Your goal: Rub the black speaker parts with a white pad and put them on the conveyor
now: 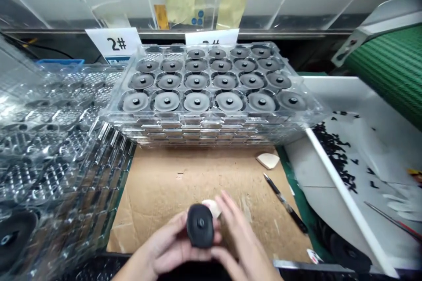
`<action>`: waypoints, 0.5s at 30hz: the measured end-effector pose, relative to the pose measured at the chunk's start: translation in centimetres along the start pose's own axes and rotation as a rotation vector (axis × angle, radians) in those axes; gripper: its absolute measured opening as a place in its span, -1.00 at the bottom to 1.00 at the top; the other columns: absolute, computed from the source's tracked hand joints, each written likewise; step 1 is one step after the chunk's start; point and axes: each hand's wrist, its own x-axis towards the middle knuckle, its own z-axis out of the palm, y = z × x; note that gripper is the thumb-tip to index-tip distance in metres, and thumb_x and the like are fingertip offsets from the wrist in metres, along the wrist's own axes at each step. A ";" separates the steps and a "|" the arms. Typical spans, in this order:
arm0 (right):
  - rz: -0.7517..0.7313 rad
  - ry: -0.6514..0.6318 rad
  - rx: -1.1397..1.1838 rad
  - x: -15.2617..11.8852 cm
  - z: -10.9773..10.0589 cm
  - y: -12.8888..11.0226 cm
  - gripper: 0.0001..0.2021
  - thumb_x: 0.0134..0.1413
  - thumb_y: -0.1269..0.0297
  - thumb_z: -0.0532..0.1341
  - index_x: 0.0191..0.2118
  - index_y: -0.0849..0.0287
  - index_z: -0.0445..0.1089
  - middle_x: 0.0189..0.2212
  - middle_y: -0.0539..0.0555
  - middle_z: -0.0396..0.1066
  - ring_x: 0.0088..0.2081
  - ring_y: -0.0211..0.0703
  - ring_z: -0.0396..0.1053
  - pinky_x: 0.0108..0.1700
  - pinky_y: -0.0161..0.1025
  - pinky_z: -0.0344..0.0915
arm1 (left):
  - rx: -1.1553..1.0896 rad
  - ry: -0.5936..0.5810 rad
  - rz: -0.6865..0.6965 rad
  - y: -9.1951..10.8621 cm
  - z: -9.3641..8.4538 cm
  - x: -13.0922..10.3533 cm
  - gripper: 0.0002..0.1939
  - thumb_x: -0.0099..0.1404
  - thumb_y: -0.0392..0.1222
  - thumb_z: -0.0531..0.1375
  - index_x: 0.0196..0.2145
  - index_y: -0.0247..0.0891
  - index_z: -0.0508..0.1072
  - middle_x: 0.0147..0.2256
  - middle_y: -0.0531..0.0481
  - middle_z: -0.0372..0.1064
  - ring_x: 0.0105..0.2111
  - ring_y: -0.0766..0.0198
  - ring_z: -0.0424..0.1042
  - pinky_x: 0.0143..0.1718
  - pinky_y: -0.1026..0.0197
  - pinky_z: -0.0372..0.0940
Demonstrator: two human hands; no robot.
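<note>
Black oval disc with a raised centre knob (200,228) is up over the near part of the brown cardboard sheet (198,167), the left hand (174,246) gripping it with curled fingers. The right hand (242,237), over the same sheet, has its fingers extended and thumb apart beside the disc; whether it touches the disc cannot be told.

Beyond the sheet's far edge, a white paper sign (115,44) reads "2#" in black; a second white sign (211,37) shows a "#" and the top of another character, the rest hidden by the stack of clear plastic trays (204,127). That stack stands at the sheet's far edge, its top tray holding rows of grey-black discs (197,102), one to a compartment. More clear plastic trays (49,140) lie left of the sheet. Right of it, a white open box (348,200) contains small black pieces (336,158) and red-handled tweezers (392,219).
</note>
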 end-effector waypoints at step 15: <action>-0.034 0.107 0.038 2.3 3.8 1.3 -0.74 0.15 0.37 0.05 -0.06 0.08 0.34 -0.33 0.06 0.43 -0.31 -0.12 0.38 -0.28 -0.18 0.36 | -0.123 0.251 0.591 1.2 1.8 0.2 -0.58 0.08 -0.08 0.26 -0.07 -0.15 0.41 -0.05 -0.10 0.43 0.03 0.00 0.33 0.05 0.08 0.24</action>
